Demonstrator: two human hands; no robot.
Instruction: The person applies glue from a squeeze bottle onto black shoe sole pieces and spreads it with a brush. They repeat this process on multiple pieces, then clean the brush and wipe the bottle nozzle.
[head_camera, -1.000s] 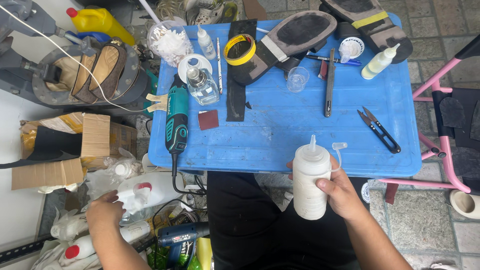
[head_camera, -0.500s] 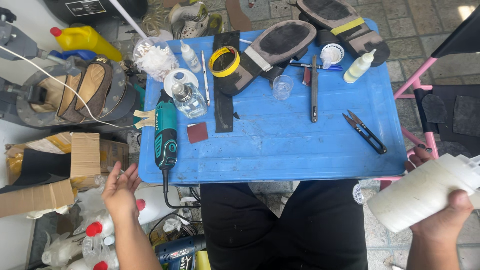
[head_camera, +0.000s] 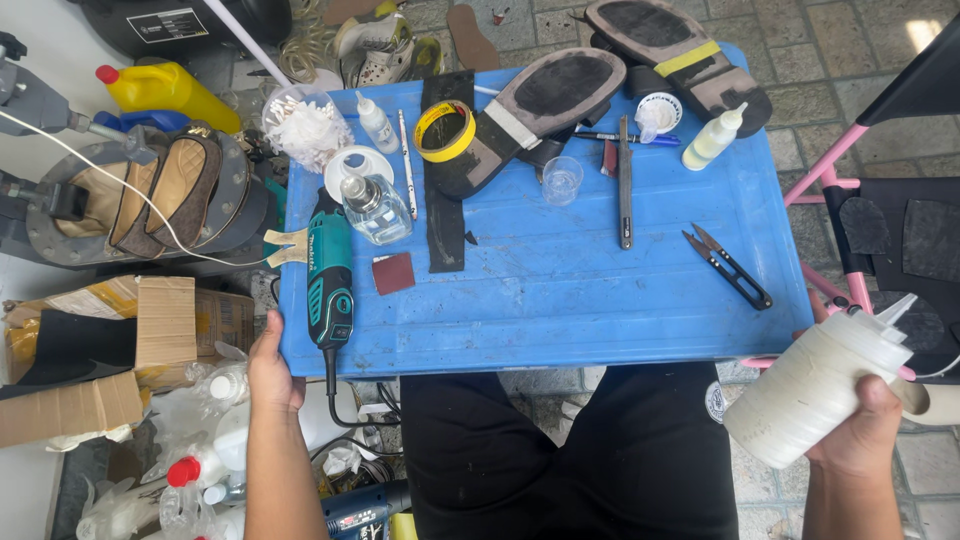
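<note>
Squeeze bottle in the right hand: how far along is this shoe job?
Early. The right hand grips the white squeeze bottle, uncapped and tilted off the tray's right edge. The left hand rests at the blue tray corner. The two upturned shoe soles lie untouched; no glue is visibly applied.

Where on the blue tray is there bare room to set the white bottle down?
The front half of the blue tray is bare, between the green power tool on the left and the black snips on the right. The far edge is crowded with shoe soles, a tape roll and small bottles.
</note>
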